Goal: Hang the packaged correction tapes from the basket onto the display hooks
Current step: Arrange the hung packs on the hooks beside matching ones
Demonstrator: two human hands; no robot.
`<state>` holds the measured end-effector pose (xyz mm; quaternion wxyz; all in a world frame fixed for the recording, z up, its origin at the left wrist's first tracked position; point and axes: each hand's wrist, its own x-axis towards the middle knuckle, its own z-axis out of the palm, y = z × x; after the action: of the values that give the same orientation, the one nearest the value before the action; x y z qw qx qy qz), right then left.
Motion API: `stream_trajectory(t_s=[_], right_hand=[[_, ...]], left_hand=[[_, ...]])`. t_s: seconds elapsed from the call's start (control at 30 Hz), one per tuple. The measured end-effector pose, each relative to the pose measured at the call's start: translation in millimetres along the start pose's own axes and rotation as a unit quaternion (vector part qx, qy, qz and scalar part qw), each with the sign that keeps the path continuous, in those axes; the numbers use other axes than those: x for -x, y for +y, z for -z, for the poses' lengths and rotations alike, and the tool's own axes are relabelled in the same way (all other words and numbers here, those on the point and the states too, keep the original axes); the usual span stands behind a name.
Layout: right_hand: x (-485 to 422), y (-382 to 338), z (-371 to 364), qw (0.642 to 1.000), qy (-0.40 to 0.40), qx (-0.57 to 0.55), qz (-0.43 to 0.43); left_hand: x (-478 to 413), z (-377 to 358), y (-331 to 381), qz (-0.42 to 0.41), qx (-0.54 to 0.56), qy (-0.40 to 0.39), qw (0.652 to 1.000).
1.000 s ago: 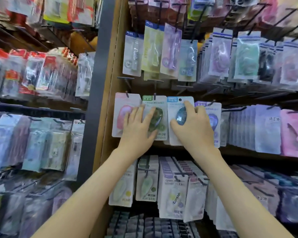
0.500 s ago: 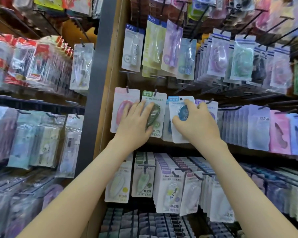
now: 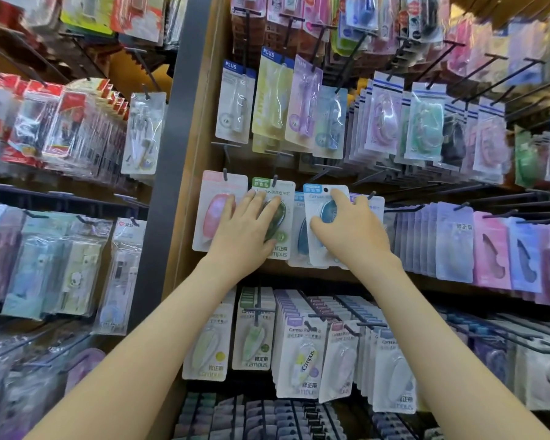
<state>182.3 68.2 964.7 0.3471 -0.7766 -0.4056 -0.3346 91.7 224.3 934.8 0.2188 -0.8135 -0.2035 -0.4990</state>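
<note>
right hand (image 3: 356, 236) curled round a blue-topped correction tape pack (image 3: 315, 251), thumb on its left side, fingers over the top edge and right side. held in front of the middle row of the wooden display panel (image 3: 200, 147), near that row's left end, just right of the green pack (image 3: 281, 246). tilted a little and forward of the row, probably to line up the round hole (image 3: 326, 189) at its top with a hook tip; hole not yet threaded on anything, so far as can be seen.

left hand (image 3: 245, 236) laid flat, fingers straight, across the green pack and the near edge of the pink pack (image 3: 213, 214), gripping nothing. most likely pressing those two back against the panel to stop any swing and make room. both hung by their top edges from black hooks (image 3: 274, 181).

hard to tell which hook is meant for the blue pack, hidden as it is behind pack and hand. another blue pack (image 3: 299, 239) just behind, mostly covered. purple pack (image 3: 373, 204) largely behind the knuckles. basket nowhere in view. print on most packs too blurred to read.
</note>
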Motion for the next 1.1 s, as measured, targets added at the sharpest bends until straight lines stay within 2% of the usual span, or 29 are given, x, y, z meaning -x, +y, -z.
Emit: stream_trajectory(t_s=[0.17,0.37,0.53,0.83,1.1], right_hand=[[-1,2,-5,0.999,-0.02,-0.018,0.041],[-4,6,-1,1.0,-0.007,0.009,0.024],[-2,6,-5,0.998,-0.033,0.013,0.044],[3,3,-11,0.999,0.007,0.017,0.032],[-6,3,8,0.998,-0.05,-0.028,0.008]], left_hand=[[0,1,2,0.008,0.008,-0.009,1.0],[0,1,6,0.014,0.012,-0.009,1.0],[2,1,6,0.017,0.017,-0.006,1.0],[2,2,10,0.019,0.022,-0.008,1.0],[8,7,5,0.015,0.032,-0.016,0.999]])
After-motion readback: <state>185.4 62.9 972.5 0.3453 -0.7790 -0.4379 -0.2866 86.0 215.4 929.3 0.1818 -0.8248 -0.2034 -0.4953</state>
